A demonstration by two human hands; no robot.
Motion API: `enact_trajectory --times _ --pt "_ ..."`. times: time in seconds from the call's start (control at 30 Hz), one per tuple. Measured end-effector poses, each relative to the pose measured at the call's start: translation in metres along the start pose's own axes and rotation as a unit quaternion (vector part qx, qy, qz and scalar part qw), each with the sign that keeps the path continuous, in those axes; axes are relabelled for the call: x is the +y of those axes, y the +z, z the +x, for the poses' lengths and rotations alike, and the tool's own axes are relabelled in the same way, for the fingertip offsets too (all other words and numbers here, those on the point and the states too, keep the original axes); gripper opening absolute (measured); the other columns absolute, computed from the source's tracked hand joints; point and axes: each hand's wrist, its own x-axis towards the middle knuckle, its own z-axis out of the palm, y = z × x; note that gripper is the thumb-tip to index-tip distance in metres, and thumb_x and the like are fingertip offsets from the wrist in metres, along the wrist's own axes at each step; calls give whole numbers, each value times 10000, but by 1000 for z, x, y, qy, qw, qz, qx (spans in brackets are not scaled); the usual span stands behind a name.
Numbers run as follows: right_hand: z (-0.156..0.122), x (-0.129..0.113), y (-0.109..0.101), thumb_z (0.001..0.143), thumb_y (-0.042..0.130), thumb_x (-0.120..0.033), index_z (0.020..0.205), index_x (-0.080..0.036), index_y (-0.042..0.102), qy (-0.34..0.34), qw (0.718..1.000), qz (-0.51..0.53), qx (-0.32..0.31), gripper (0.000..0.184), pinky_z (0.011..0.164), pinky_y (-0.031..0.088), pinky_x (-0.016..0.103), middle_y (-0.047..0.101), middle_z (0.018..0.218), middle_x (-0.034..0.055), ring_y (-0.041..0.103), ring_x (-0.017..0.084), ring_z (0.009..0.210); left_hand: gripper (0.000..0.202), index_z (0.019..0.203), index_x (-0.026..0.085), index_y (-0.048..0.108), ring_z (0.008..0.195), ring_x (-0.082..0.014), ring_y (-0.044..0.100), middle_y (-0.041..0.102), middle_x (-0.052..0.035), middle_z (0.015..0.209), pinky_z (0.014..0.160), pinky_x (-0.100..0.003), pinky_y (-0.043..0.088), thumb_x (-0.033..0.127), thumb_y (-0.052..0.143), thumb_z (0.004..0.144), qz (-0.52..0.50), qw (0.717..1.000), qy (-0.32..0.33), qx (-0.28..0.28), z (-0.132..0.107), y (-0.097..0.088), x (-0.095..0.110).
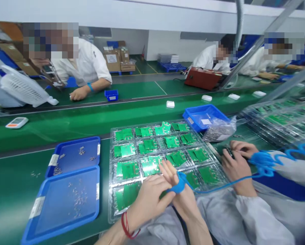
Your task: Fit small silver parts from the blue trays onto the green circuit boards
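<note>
My right hand [170, 173] is raised over the near edge of a clear plastic tray [111, 170] that holds several green circuit boards [128, 169]. Its fingers are stretched out and hold nothing. A blue wrist strap [180, 183] is wrapped around this hand near the wrist. My left hand [148, 199], with a red string at its wrist, is closed, and its fingers pinch the strap. A blue cord [218, 186] runs from the strap to the right.
Two blue trays [65, 200] with small metal parts lie at the left. A blue bin [203, 115] and a bag of parts [218, 131] sit behind. A co-worker's hands [237, 158] work at the right, beside stacked trays [277, 119]. Other people sit across the green conveyor.
</note>
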Motion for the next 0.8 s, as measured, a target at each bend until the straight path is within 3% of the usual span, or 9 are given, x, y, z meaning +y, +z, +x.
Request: enact_trajectory --times 0.13,0.27,0.37,0.53,0.63,0.7,0.8 --pt "0 -13 -12 866 571 -623 1487 -439 359 -42 999 -7 26 681 1124 369 565 298 1616 37 299 285 1486 375 761 188 657 751 -159 621 685 -28 756 718 -283 458 436 473 974 -12 1000 13 5 6 10 5" --pt "10 -21 -19 899 455 -665 1509 -560 103 -104 992 -14 67 712 987 453 619 210 1643 31 414 331 1417 282 736 198 674 784 -174 606 673 -18 713 779 -318 445 390 573 916 8 1000 24 5 13 18 12" --pt "21 -27 -11 904 347 -709 1506 -570 -17 -121 984 13 127 717 912 495 594 214 1630 64 480 350 1358 223 695 205 669 751 -178 564 653 -7 673 774 -342 428 331 619 872 24 999 28 -6 18 18 16" --pt "39 -41 16 884 404 -659 1434 -577 239 -104 959 74 251 580 810 523 554 388 1508 54 588 304 1195 229 670 197 658 702 -160 515 617 12 616 746 -333 405 326 620 855 63 997 36 -10 18 12 18" --pt "45 -49 20 857 457 -629 1224 -390 512 -116 961 93 233 441 769 533 501 568 1238 56 638 241 985 233 690 215 670 750 -158 540 658 34 656 752 -341 390 373 620 853 127 986 84 -61 6 20 22" --pt "46 -50 15 818 520 -492 927 -249 580 -183 955 81 221 273 723 529 417 593 912 23 614 181 779 260 694 222 669 755 -155 552 693 50 699 732 -340 392 396 591 870 169 969 142 -115 -7 31 25" --pt "35 -42 4 739 529 -315 698 -211 515 -348 899 -28 264 112 629 476 316 470 634 -38 491 127 568 296 778 221 695 784 -146 584 742 68 829 703 -321 414 439 553 919 183 963 165 -112 -26 47 29"
